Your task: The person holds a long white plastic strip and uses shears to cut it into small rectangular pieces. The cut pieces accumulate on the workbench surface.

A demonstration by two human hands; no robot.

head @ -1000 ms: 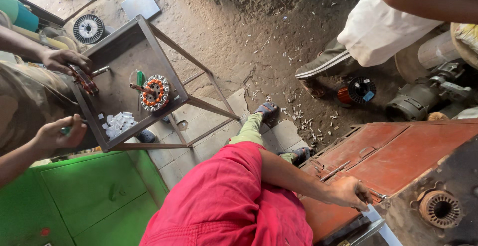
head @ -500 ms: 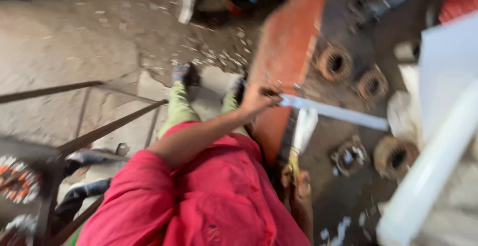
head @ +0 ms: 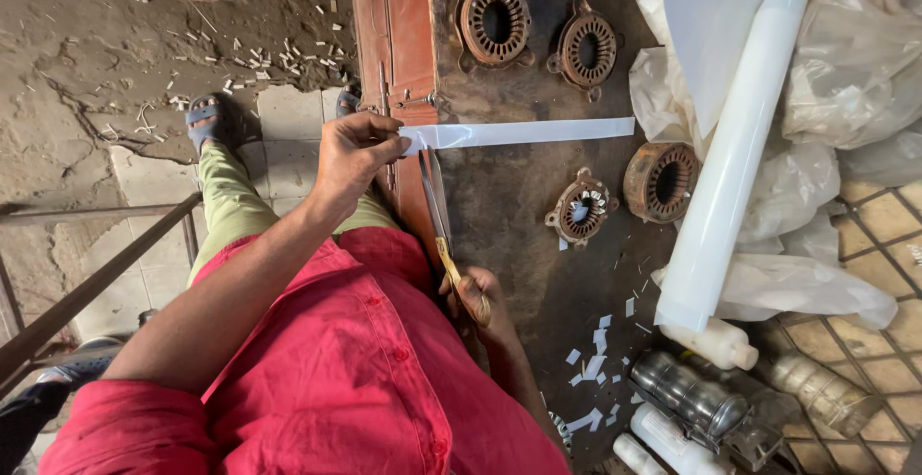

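My left hand pinches the near end of a long white strip that lies flat across the dark workbench, reaching toward a roll of white sheet. My right hand grips the yellow handles of a pair of scissors. The blades point up at the strip, just right of my left fingers. My red shirt fills the lower left of the view.
Several rusty motor stators sit on the bench. Crumpled plastic bags lie at right, bottles and small white offcuts at bottom right. An orange bench edge and a metal frame bar stand at left.
The view swung from the floor and a metal stand to the workbench. My left hand now holds the white strip, and the scissors in my right hand have come into view.
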